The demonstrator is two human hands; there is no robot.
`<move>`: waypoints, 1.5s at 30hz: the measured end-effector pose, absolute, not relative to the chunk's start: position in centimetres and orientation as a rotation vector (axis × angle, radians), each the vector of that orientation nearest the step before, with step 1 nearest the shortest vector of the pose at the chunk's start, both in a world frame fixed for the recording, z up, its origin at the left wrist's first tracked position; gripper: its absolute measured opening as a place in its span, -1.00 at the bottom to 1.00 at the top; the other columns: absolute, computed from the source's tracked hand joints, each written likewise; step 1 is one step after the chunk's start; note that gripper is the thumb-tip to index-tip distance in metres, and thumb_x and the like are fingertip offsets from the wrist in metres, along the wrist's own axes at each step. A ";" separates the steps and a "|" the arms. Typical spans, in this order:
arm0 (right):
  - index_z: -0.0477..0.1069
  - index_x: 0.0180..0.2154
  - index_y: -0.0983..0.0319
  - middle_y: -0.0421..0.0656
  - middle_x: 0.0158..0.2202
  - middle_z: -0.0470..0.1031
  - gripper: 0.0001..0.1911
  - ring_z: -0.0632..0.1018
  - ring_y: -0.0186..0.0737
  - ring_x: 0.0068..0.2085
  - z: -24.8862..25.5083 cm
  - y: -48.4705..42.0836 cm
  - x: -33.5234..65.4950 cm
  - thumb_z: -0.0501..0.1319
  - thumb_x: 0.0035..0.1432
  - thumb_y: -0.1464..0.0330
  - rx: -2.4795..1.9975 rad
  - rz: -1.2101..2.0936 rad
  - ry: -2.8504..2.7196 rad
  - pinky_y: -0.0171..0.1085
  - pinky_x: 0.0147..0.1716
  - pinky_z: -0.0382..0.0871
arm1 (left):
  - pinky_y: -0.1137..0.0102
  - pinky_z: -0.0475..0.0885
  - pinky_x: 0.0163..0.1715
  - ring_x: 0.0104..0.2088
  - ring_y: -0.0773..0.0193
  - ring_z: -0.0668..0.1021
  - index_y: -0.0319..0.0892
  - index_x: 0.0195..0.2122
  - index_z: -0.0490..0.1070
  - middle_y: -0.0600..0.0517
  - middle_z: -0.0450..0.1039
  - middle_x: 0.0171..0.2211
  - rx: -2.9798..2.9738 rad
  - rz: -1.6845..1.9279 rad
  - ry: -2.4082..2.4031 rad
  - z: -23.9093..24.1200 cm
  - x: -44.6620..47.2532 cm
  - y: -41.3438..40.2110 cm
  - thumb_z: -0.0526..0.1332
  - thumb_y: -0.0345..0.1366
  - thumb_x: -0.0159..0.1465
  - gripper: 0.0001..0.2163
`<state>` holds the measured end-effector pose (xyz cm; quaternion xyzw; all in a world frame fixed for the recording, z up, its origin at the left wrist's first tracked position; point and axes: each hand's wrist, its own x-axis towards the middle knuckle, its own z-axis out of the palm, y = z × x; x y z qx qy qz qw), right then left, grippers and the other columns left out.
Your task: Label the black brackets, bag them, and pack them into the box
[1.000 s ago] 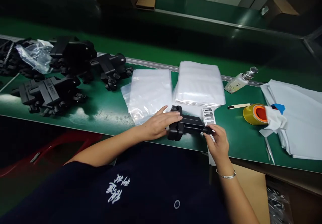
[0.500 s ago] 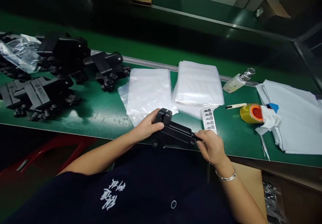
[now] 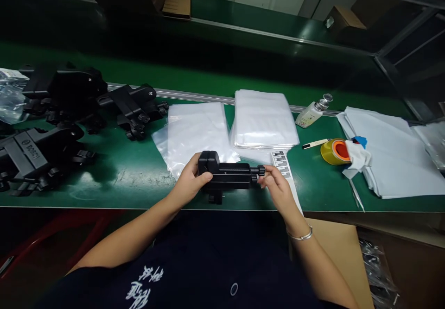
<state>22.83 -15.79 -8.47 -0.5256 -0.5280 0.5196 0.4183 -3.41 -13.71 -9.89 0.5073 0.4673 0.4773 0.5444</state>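
A black plastic clamp part (image 3: 227, 177) is lifted just above the near edge of the green bench (image 3: 139, 174). My left hand (image 3: 189, 181) is closed round its thick left end. At the other end, my right hand (image 3: 278, 188) pinches the small knob with its fingertips. Just behind the knob lies a strip of printed labels (image 3: 282, 163). Behind the part, a loose clear plastic bag (image 3: 194, 130) lies flat, with a stack of clear bags (image 3: 263, 119) to its right.
Several more black clamp parts (image 3: 69, 110) crowd the bench at the left. At the right lie a small bottle (image 3: 313, 113), a pen (image 3: 315, 143), a yellow tape roll (image 3: 334, 151), a white cloth and a pile of white sheets (image 3: 392, 156). Cardboard boxes stand on the far conveyor.
The black part has been lifted off the bench and turned level between both hands. My right hand has slid to its knob end. The camera view has shifted right.
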 end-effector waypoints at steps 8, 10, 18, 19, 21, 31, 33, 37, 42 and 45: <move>0.45 -0.21 0.20 -0.18 -0.39 0.51 -0.64 0.50 -0.24 -0.38 -9.2 -15.6 21.3 0.29 0.11 0.06 -1.348 1.203 -1.260 -0.22 -0.35 0.45 | 0.37 0.38 -0.18 -0.15 0.18 0.49 -0.18 -0.07 0.39 -0.02 0.46 -0.18 1.013 1.182 1.048 -10.5 -2.1 -13.1 0.28 0.14 0.17 -0.49; 0.45 -0.23 0.20 -0.19 -0.38 0.50 -0.64 0.48 -0.24 -0.37 -9.3 -15.4 21.3 0.30 0.10 0.06 -1.367 1.178 -1.245 -0.24 -0.35 0.42 | 0.37 0.38 -0.18 -0.17 0.18 0.49 -0.19 -0.10 0.40 -0.03 0.47 -0.20 1.024 1.174 1.040 -10.4 -2.0 -12.9 0.22 0.16 0.21 -0.50; 0.32 -0.49 0.20 -0.24 -0.55 0.31 -0.56 0.35 -0.28 -0.47 -10.0 -14.8 21.1 0.13 0.25 0.01 -1.535 0.969 -1.373 -0.29 -0.44 0.27 | 0.35 0.38 -0.24 -0.22 0.16 0.51 -0.16 0.02 0.29 -0.04 0.47 -0.19 1.305 1.179 1.057 -9.7 -2.2 -13.1 0.28 0.20 0.12 -0.38; 0.33 -0.48 0.20 -0.23 -0.52 0.34 -0.57 0.37 -0.27 -0.45 -10.1 -14.8 21.0 0.12 0.25 0.02 -1.529 0.973 -1.401 -0.28 -0.42 0.29 | 0.35 0.37 -0.22 -0.20 0.15 0.51 -0.17 0.01 0.29 -0.05 0.47 -0.18 1.286 1.190 1.064 -9.7 -2.2 -13.0 0.26 0.20 0.14 -0.40; 0.38 -0.36 0.20 -0.19 -0.42 0.44 -0.64 0.45 -0.23 -0.36 -10.2 -14.7 21.0 0.15 0.24 0.04 -1.477 0.980 -1.425 -0.25 -0.33 0.34 | 0.34 0.38 -0.18 -0.15 0.13 0.51 -0.18 -0.03 0.30 -0.07 0.46 -0.16 1.217 1.218 1.062 -9.8 -2.2 -12.6 0.21 0.20 0.18 -0.44; 0.33 -0.48 0.22 -0.24 -0.53 0.33 -0.54 0.36 -0.28 -0.45 -11.8 -13.5 20.2 0.14 0.21 -0.02 -1.455 1.025 -1.273 -0.28 -0.41 0.29 | 0.25 0.39 -0.12 -0.14 0.06 0.53 -0.15 -0.02 0.36 -0.07 0.49 -0.12 1.395 1.222 1.113 -9.5 -2.6 -13.3 0.37 0.20 -0.03 -0.33; 0.34 -0.48 0.21 -0.22 -0.52 0.35 -0.50 0.40 -0.26 -0.43 -11.4 -13.9 19.8 0.05 0.26 -0.04 -1.357 1.081 -1.320 -0.25 -0.37 0.33 | 0.30 0.41 -0.17 -0.18 0.12 0.53 -0.16 -0.09 0.39 -0.04 0.49 -0.19 1.154 1.327 1.109 -9.4 -2.5 -12.5 0.32 0.21 0.04 -0.40; 0.46 -0.14 0.20 -0.14 -0.35 0.46 -0.58 0.49 -0.21 -0.34 -9.8 -15.0 19.3 0.02 0.32 0.04 -1.251 1.105 -1.490 -0.20 -0.30 0.41 | 0.38 0.43 -0.34 -0.34 0.21 0.54 -0.19 -0.28 0.40 0.04 0.46 -0.44 0.543 1.363 1.047 -9.5 -2.5 -10.7 0.27 0.21 0.09 -0.49; 0.44 -0.10 0.17 -0.13 -0.24 0.47 -0.68 0.50 -0.14 -0.18 -8.7 -14.0 19.4 0.18 0.24 0.11 -1.320 0.897 -1.507 -0.14 -0.14 0.40 | 0.45 0.42 -0.41 -0.42 0.32 0.51 -0.18 -0.33 0.41 0.09 0.44 -0.46 0.521 1.345 0.978 -9.5 -2.6 -10.8 0.36 0.13 0.05 -0.55; 0.44 -0.22 0.18 -0.17 -0.29 0.45 -0.74 0.47 -0.18 -0.23 -8.5 -13.2 19.3 0.18 0.25 0.12 -1.369 0.828 -1.549 -0.19 -0.18 0.36 | 0.47 0.42 -0.38 -0.39 0.35 0.50 -0.16 -0.26 0.44 0.10 0.44 -0.39 0.650 1.394 0.965 -9.4 -2.3 -11.6 0.36 0.13 0.07 -0.55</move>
